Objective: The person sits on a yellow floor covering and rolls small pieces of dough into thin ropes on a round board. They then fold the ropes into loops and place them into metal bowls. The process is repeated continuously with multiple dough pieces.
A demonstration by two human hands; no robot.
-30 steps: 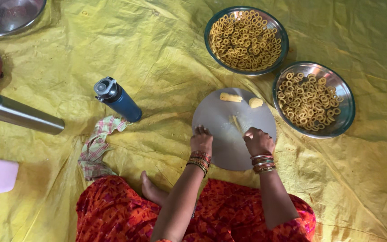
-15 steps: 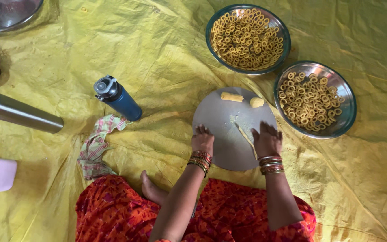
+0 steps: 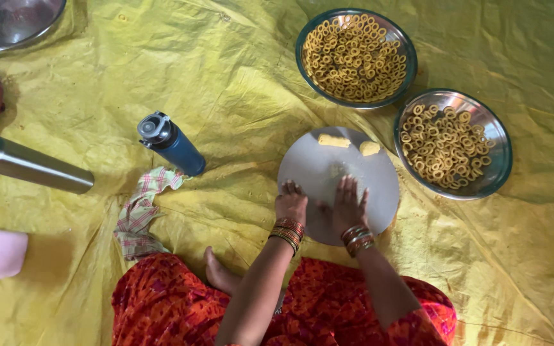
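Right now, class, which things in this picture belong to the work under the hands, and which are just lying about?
In use: left hand and right hand on the round board; dough pieces; two bowls of rings.

Lying about: blue bottle; checked cloth; steel cylinder; empty steel bowl.

surface: crinkled yellow plastic sheet (image 3: 226, 77) | laid on it: round grey board (image 3: 328, 173), two steel ring-snack bowls (image 3: 498, 154), blue bottle (image 3: 171, 144), checked cloth (image 3: 139, 211)
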